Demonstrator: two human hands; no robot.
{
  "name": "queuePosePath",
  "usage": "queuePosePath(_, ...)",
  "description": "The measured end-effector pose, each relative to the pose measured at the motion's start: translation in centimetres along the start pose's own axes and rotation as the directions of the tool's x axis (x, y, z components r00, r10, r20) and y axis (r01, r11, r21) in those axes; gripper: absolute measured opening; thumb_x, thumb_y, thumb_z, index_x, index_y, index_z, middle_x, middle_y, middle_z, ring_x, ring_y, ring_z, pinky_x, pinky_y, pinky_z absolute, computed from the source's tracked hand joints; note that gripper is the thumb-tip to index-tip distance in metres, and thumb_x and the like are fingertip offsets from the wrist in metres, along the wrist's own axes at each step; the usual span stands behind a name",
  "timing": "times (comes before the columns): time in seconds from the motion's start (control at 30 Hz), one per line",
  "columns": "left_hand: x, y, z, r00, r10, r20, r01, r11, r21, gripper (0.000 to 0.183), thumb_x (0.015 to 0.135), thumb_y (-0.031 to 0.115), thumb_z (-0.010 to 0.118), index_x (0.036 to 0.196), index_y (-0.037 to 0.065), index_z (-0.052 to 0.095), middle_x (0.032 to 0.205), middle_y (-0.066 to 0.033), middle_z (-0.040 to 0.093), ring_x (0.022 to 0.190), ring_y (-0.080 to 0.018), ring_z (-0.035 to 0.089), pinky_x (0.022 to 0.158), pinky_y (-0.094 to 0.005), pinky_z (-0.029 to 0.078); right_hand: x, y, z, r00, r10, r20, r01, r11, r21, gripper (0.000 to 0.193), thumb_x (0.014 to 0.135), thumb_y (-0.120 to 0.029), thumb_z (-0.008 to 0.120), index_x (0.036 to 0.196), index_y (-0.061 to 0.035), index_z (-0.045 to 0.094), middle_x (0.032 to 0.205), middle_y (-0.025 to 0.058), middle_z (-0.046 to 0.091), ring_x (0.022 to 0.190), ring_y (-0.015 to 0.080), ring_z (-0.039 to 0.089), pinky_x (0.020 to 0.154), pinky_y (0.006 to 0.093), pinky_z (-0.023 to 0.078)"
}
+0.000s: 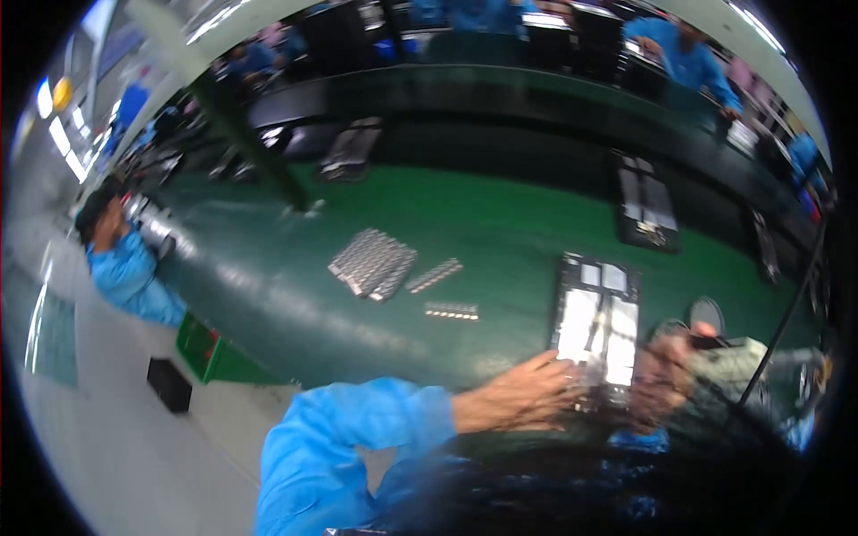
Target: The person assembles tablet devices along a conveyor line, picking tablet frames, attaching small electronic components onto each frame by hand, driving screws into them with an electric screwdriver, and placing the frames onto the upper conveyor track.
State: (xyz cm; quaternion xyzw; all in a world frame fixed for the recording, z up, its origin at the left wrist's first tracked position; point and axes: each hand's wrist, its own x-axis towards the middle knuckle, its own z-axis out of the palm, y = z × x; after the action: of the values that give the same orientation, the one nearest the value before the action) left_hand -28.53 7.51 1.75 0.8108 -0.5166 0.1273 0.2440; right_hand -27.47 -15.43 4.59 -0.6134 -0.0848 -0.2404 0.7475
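Observation:
A flat black device casing with bright, shiny rectangular panels, like an opened tablet, lies in front of me on the green bench. My left hand reaches in from the left in a blue sleeve. Its fingers are stretched out flat over the casing's lower left edge. Beside the casing's lower right corner is my right hand, smeared by motion and partly covered by a dark blur. Its fingers cannot be made out, nor whether they hold anything. Close by it lies a pale, crumpled-looking item.
Left of the casing lie a pile of grey component strips and two loose strips. Two round grey items sit near my right hand. Similar casings rest on the dark conveyor. A co-worker sits far left, near a green bin.

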Motion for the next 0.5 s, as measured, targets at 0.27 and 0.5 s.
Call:
queuePosePath(0.27,0.0,-3.0,-0.3,0.959,-0.283,0.029,0.255,0.898,0.358,0.051,0.086,0.037,0.068,0.121,0.004,0.054,0.133,-0.0169,0.053,0.119,-0.0317,0.053,0.106,-0.0454,0.041,5.4,-4.3,-3.7,0.717,0.183,-0.672,-0.336,0.936,-0.104,0.033,0.098,-0.009,0.053,0.130,-0.0023,0.049,0.065,-0.0023,0.036,0.048,0.0045,0.032,0.042,0.0213,0.025)
queuePosePath(0.5,2.0,-17.7,-4.6,0.922,-0.338,-0.188,0.387,0.808,0.444,0.050,0.082,0.022,0.074,0.122,-0.002,0.055,0.123,-0.0210,0.056,0.109,-0.0368,0.054,0.097,-0.0434,0.046,3.8,-2.7,-6.9,0.974,-0.028,-0.225,0.059,0.989,0.135,0.032,0.098,-0.009,0.055,0.129,-0.0023,0.049,0.065,-0.0024,0.037,0.049,0.0045,0.033,0.044,0.0214,0.026)
